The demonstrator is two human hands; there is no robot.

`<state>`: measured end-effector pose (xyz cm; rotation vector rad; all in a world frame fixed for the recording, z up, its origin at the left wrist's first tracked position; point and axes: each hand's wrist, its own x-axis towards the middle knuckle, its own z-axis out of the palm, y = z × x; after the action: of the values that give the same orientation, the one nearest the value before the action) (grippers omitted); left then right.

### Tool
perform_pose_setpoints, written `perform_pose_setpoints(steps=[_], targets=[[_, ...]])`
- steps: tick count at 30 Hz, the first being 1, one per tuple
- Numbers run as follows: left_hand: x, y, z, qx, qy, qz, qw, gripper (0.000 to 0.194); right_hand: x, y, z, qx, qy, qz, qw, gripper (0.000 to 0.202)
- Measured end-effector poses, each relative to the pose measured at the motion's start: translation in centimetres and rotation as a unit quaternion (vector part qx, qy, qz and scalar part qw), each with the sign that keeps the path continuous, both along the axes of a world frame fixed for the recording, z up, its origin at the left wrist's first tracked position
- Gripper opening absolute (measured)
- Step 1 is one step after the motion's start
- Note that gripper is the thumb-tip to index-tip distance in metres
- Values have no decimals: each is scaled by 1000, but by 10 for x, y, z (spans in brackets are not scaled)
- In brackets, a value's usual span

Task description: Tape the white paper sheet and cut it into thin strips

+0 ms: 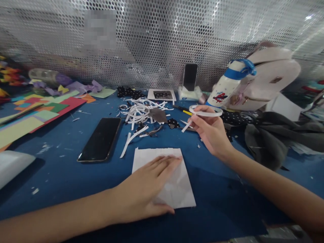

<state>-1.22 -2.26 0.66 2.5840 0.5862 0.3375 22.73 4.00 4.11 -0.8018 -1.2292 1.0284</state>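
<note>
My left hand (149, 185) lies flat on a white square sheet of paper (181, 189), fingers stretched toward its upper right part and thumb near its lower edge. Raised to the right of the sheet, my right hand (211, 131) grips a thin roll of white tape (217, 111), whose short loose end hangs down at the left of the fingers. Beyond the sheet lies a heap of white strips (139, 113), with dark scraps among them. A pen-like tool with a yellow part (187, 112) lies just behind my right hand.
A black phone (101, 140) lies left of the paper. Coloured sheets (58, 109) cover the far left. At the back stand another phone (190, 77), a white and blue bottle (226, 84) and a pale backpack (270, 77). Dark cloth (268, 141) is on the right.
</note>
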Motion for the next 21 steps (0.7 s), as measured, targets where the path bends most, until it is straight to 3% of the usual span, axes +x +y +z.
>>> perform_pose_setpoints(steps=[5, 9, 17, 21], targets=[[2, 1, 0, 37, 73, -12, 997, 87, 0, -4, -5, -2, -40, 16, 999, 14], [1, -8, 1, 91, 103, -33, 990, 91, -3, -16, -19, -34, -75, 66, 994, 16], [0, 1, -3, 178, 73, 12, 981, 62, -2, -29, -25, -45, -123, 127, 983, 15], [0, 9, -10, 225, 42, 7, 973, 63, 0, -39, -26, -92, -166, 154, 970, 14]])
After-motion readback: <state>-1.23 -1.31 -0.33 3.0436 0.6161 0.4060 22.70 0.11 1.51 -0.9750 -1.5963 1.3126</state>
